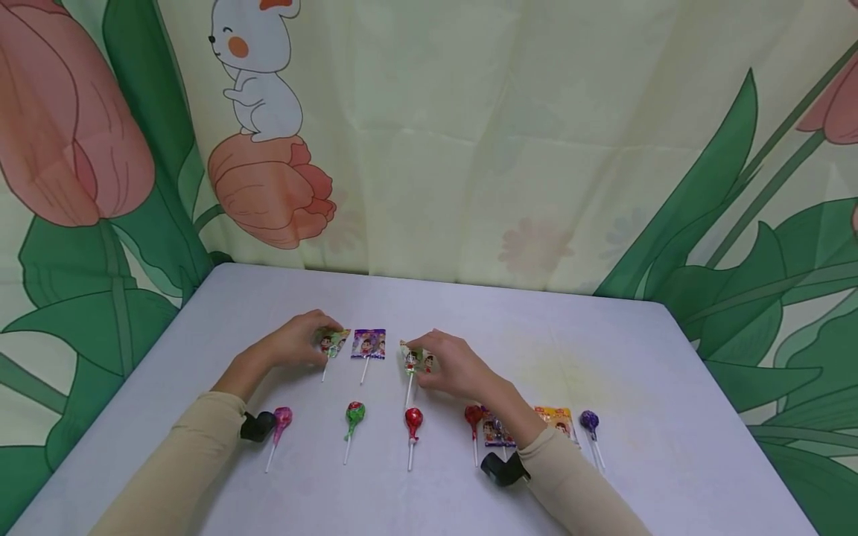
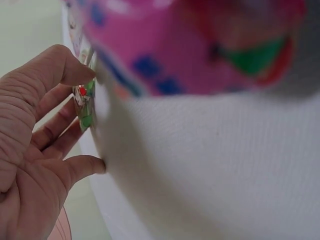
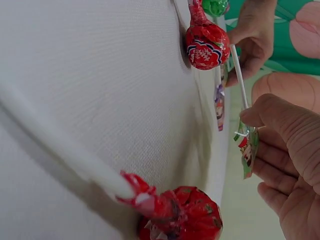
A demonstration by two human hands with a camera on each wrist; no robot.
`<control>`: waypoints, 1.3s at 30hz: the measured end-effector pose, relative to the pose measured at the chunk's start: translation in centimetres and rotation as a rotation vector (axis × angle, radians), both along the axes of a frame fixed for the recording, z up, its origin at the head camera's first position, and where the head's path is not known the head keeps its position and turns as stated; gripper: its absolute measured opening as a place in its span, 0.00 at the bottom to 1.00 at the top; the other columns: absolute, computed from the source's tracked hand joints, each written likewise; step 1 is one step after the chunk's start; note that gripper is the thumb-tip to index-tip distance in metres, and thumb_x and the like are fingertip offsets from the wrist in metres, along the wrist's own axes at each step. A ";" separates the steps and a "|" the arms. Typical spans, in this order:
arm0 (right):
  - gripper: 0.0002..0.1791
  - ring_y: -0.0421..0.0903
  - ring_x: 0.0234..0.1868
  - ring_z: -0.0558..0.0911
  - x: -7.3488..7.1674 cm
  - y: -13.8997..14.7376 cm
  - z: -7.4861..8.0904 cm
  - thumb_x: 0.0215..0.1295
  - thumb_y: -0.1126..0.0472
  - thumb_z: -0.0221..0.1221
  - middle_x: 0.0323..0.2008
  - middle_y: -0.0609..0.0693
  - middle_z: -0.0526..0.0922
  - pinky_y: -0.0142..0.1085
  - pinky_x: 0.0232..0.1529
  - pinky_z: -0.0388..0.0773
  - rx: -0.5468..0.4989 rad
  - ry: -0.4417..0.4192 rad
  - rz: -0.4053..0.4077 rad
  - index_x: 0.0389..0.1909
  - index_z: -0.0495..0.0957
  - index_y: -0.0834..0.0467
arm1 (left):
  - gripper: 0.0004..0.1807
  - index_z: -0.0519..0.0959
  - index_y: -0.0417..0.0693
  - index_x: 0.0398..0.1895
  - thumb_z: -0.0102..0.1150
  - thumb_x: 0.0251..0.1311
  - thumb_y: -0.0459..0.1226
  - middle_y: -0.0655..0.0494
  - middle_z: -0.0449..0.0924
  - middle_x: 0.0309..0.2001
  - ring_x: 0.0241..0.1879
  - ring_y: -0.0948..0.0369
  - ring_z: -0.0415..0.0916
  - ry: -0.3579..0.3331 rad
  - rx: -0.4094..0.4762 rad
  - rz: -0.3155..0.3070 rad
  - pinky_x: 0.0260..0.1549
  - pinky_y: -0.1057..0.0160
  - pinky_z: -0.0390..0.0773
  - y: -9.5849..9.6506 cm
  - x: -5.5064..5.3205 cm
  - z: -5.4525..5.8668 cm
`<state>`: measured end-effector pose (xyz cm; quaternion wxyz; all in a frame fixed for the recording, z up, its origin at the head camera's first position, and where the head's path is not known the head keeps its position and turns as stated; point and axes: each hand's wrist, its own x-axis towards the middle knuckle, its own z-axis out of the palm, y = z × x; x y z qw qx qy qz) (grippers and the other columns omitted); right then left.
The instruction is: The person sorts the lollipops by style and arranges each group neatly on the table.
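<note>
In the head view my left hand is at the back left, with its fingers and thumb about the edges of a green flat-wrapped lollipop. The left wrist view shows the hand's fingers behind that wrapper and a thumb at its edge. My right hand pinches another green flat-wrapped lollipop, its white stick pointing toward me. In the right wrist view this wrapper sits between thumb and fingers, tilted above the cloth. Between the two hands lies a purple flat-wrapped lollipop.
Nearer me, a row of round lollipops lies on the white table: pink, green, red, another red and purple. Purple and orange flat-wrapped ones lie partly under my right forearm. A printed curtain hangs behind.
</note>
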<state>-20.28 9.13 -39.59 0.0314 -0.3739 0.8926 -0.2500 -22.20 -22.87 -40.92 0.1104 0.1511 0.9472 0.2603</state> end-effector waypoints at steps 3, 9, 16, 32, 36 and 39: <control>0.26 0.50 0.55 0.81 -0.4 -0.6 -0.2 0.59 0.64 0.68 0.55 0.55 0.84 0.45 0.57 0.80 0.016 -0.009 -0.002 0.60 0.81 0.62 | 0.31 0.79 0.40 0.61 0.75 0.50 0.30 0.46 0.77 0.54 0.58 0.47 0.73 -0.002 0.004 0.003 0.64 0.42 0.73 0.0 0.1 -0.1; 0.25 0.52 0.57 0.81 -1.4 -1.4 -0.7 0.60 0.65 0.68 0.55 0.57 0.84 0.47 0.60 0.79 0.033 -0.005 -0.014 0.60 0.81 0.63 | 0.32 0.78 0.41 0.62 0.75 0.50 0.30 0.46 0.76 0.55 0.58 0.48 0.73 0.000 0.009 -0.008 0.63 0.42 0.73 0.0 0.1 -0.3; 0.25 0.53 0.59 0.81 -2.4 -2.0 -1.1 0.61 0.65 0.68 0.56 0.56 0.84 0.47 0.63 0.77 0.037 -0.022 -0.045 0.61 0.80 0.62 | 0.32 0.79 0.41 0.62 0.75 0.50 0.30 0.46 0.76 0.55 0.58 0.48 0.73 0.000 0.003 -0.011 0.63 0.43 0.73 0.1 0.0 -0.3; 0.25 0.52 0.61 0.79 -3.4 -3.0 -2.1 0.63 0.65 0.67 0.59 0.55 0.83 0.47 0.66 0.74 0.049 -0.082 -0.050 0.61 0.80 0.61 | 0.32 0.78 0.41 0.62 0.76 0.50 0.31 0.46 0.76 0.54 0.57 0.48 0.73 -0.006 0.001 -0.016 0.63 0.42 0.73 0.0 0.1 0.0; 0.25 0.52 0.61 0.79 -3.5 -3.1 -2.2 0.63 0.65 0.67 0.59 0.56 0.83 0.47 0.66 0.74 0.046 -0.089 -0.051 0.62 0.80 0.61 | 0.32 0.78 0.41 0.62 0.76 0.50 0.31 0.46 0.76 0.54 0.56 0.49 0.73 -0.003 -0.001 -0.015 0.63 0.42 0.73 0.0 0.1 0.0; 0.24 0.52 0.62 0.79 -3.5 -3.0 -2.3 0.63 0.66 0.67 0.59 0.56 0.83 0.47 0.66 0.74 0.050 -0.089 -0.052 0.62 0.80 0.61 | 0.32 0.78 0.41 0.62 0.76 0.50 0.31 0.46 0.76 0.54 0.56 0.49 0.73 0.000 0.005 -0.020 0.63 0.42 0.74 0.0 0.0 0.0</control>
